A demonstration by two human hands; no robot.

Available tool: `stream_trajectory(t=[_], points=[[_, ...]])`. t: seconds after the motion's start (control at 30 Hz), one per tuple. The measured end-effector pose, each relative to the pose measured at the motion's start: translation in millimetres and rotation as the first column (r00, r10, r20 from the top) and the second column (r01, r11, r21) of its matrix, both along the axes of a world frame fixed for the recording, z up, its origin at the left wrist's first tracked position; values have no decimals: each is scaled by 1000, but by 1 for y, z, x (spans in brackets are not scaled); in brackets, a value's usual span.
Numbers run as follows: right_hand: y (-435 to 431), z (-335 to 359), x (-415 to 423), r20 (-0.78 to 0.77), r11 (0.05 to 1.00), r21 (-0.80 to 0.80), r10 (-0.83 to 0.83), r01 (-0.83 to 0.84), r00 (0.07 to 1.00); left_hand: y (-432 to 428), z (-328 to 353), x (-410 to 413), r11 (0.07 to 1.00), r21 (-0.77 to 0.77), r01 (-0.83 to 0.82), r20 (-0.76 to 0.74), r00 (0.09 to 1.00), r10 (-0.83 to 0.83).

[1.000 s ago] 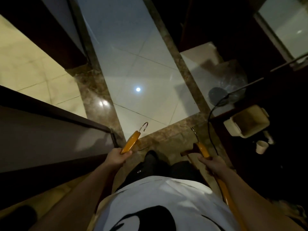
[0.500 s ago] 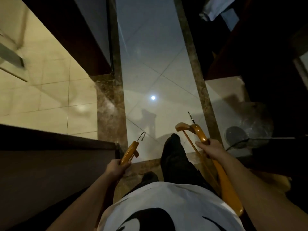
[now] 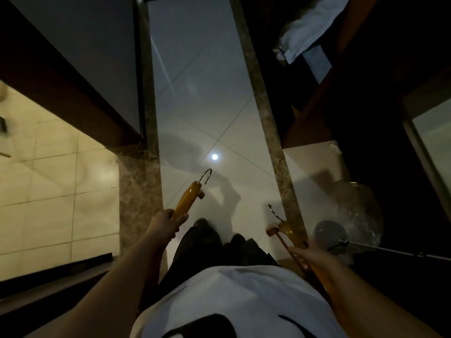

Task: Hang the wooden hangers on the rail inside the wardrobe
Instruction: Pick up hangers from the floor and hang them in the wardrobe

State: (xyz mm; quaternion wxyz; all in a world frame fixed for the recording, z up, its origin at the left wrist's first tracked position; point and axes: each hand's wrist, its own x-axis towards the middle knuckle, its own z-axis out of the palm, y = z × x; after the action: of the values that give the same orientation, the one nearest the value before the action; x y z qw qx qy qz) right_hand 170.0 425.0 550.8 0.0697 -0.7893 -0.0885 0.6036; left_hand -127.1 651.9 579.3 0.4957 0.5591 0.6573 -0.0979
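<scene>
The person looks down at the floor [image 3: 195,93]. It has pale, shiny tiles, and a brown stone strip [image 3: 268,123] runs along it. A round spot of light [image 3: 214,156] shines on the tiles.

The left hand [image 3: 166,224] holds the left hanger [image 3: 186,201]. The fingers are curled tight round one wooden end. The hanger sticks up and away from the body. The left hook [image 3: 207,175] is at its far tip, over the pale tiles. This hanger touches only the hand.

The right hand [image 3: 310,254] holds the right hanger [image 3: 285,231]. The thumb lies on top and the fingers wrap under the wood and its thin bar. The right hook [image 3: 274,212] points away from the body, just beside the brown strip. The rest of this hanger runs back along the right arm.

Both hangers are up in the air in front of the white shirt [image 3: 231,301]. They are well apart, with the dark trouser legs [image 3: 207,245] between them.

A round grey thing [image 3: 330,234] in see-through wrap sits at the right edge of the floor, near the right hand. I cannot tell what it is. A white cloth [image 3: 307,28] lies in a dark wooden space at the top right. On the left is a dark wooden panel [image 3: 61,69], with yellow tiles [image 3: 48,179] next to it.
</scene>
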Motion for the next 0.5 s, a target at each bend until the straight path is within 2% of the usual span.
stream_trajectory(t=[0.13,0.33,0.5], points=[[19,-12,27,-3,993,-66,-103,102,995,43,0,30,1000,13,26,16,1000,-27],[122,-23,54,19,981,-53,-188,189,982,131,-15,37,999,-46,-22,-18,1000,21],[232,-5,68,48,997,-13,-76,76,996,198,-19,20,991,-132,-33,-82,996,22]])
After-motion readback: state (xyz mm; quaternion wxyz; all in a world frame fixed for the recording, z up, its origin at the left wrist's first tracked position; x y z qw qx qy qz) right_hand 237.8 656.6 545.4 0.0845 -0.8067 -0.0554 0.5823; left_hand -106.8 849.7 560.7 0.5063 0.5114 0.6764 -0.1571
